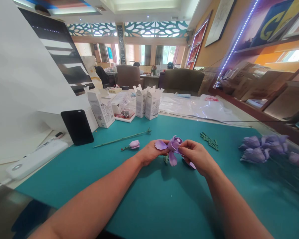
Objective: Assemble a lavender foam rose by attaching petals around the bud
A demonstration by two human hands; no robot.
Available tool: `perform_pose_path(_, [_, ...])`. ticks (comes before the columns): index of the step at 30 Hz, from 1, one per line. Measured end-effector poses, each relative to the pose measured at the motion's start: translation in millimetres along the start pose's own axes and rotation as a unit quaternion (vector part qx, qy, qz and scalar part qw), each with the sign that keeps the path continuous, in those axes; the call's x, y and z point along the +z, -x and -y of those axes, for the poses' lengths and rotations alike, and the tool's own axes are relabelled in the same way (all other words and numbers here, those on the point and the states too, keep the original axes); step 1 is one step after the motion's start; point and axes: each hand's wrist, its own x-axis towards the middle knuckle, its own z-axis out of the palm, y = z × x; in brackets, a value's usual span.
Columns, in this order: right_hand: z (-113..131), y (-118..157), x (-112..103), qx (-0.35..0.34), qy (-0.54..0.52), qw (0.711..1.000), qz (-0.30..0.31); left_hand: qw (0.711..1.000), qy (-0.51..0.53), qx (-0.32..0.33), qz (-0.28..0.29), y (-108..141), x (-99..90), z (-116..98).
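The right hand [198, 156] is pinching the right edge of the purple flower [174, 144] with thumb and pointing finger together. The left hand [150, 153] is holding the flower from the left; its fingertips are partly hiding, so I cannot tell how tightly they are gripping. The flower is sitting between both hands, above the green mat [149, 199]. Its middle is standing nearly upright, leaning a little right, and its cup is opening upward. One petal is sticking out left, and another is hanging down. Farther left, a small bud [134, 144] is lying sideways, its pink-purple head pointing right. Behind it, a long stem [122, 137] is slanting, its leafy end pointing right and away. Short green sticks [209, 141] and more purple flowers [256, 148] are resting on the right.
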Motion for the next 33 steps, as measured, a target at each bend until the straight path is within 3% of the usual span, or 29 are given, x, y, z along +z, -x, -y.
perform_pose_path(20, [3.8, 0.6, -9.6, 0.015, -0.091, 0.996, 0.009, 0.999, 0.041, -0.021, -0.009, -1.9, -0.3, -1.1])
perform_pose_path(33, [7.5, 3.7, -4.9, 0.010, -0.117, 0.993, 0.000, 0.999, 0.035, -0.023, 0.020, -0.5, -0.6, -1.6])
